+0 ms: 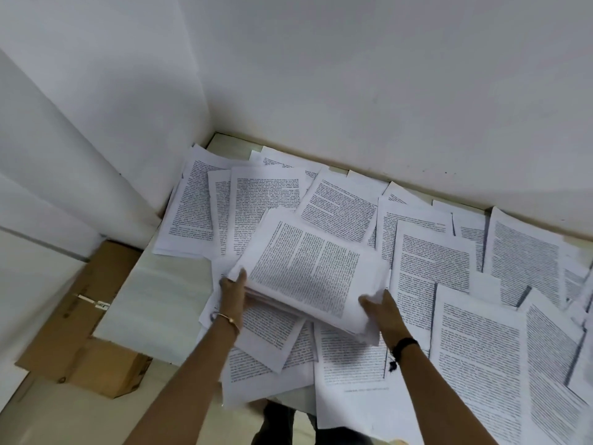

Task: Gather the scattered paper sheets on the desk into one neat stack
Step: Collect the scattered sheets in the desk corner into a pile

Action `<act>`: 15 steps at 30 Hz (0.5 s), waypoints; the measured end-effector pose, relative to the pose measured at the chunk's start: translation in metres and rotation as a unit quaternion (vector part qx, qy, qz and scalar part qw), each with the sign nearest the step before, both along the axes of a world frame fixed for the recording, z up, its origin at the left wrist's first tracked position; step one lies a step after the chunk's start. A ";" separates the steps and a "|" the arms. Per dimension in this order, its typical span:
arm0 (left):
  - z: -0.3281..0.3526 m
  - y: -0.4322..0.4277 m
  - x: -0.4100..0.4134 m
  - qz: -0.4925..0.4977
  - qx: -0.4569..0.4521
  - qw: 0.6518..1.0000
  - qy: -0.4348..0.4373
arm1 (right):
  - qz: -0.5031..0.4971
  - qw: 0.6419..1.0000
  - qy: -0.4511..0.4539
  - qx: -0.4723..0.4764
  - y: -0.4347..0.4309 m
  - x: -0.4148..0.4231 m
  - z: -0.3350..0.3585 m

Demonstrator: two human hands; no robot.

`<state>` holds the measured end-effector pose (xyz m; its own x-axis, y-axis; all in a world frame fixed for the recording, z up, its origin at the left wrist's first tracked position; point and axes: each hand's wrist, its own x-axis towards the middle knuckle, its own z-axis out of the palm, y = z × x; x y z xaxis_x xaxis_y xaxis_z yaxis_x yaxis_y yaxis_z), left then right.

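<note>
**Stack half gathered, plenty of loose pages**

Left hand (232,285) gripped the stack (308,268) by its left edge, thumb on top, mid-frame. Right hand (382,311) clamped its lower right corner. Loose sheets (475,332) covered the right side. Paper's probably floppy and slippery, so opposite edges seem safest.

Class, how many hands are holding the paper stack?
2: the left hand grips the stack at its left edge, the right hand at its near right corner. No others visible.
</note>
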<state>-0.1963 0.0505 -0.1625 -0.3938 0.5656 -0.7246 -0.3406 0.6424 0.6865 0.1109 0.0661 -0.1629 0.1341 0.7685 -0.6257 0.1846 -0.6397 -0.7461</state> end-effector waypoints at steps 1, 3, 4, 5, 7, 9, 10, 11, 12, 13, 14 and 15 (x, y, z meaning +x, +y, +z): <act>-0.020 0.007 -0.015 -0.018 -0.014 0.999 0.023 | 0.003 1.000 -0.007 -0.005 0.000 0.007 -0.003; -0.020 0.015 -0.027 -0.077 -0.035 0.996 0.039 | -0.007 1.000 -0.008 -0.015 0.001 0.026 -0.034; -0.012 0.017 -0.026 -0.113 -0.041 0.992 0.035 | -0.013 0.999 -0.006 -0.029 0.001 0.024 -0.030; -0.001 0.019 -0.022 -0.155 -0.044 0.986 0.045 | -0.024 0.999 0.002 -0.023 0.002 0.017 -0.017; 0.002 0.023 -0.012 -0.249 -0.056 0.961 0.110 | -0.032 0.999 0.000 -0.016 0.006 0.002 0.002; 0.004 0.026 -0.003 -0.335 -0.065 0.921 0.191 | -0.018 1.000 -0.001 -0.005 0.010 -0.006 0.001; 0.004 0.028 0.000 -0.354 -0.066 0.905 0.228 | -0.011 1.000 -0.008 -0.006 0.012 -0.009 -0.001; 0.005 0.029 0.000 -0.359 -0.068 0.895 0.256 | -0.011 1.000 -0.005 -0.001 0.015 -0.010 -0.004; 0.007 0.029 0.001 -0.355 -0.068 0.888 0.284 | -0.021 1.000 -0.009 0.008 0.017 -0.010 -0.005; 0.008 0.029 0.001 -0.346 -0.068 0.884 0.308 | -0.053 0.998 -0.017 0.019 0.019 -0.010 -0.005; 0.008 0.028 0.003 -0.347 -0.060 0.876 0.330 | -0.090 0.995 -0.035 0.024 0.021 -0.010 -0.004; 0.009 0.027 0.005 -0.359 -0.055 0.868 0.339 | -0.126 0.991 -0.039 0.026 0.023 -0.010 -0.003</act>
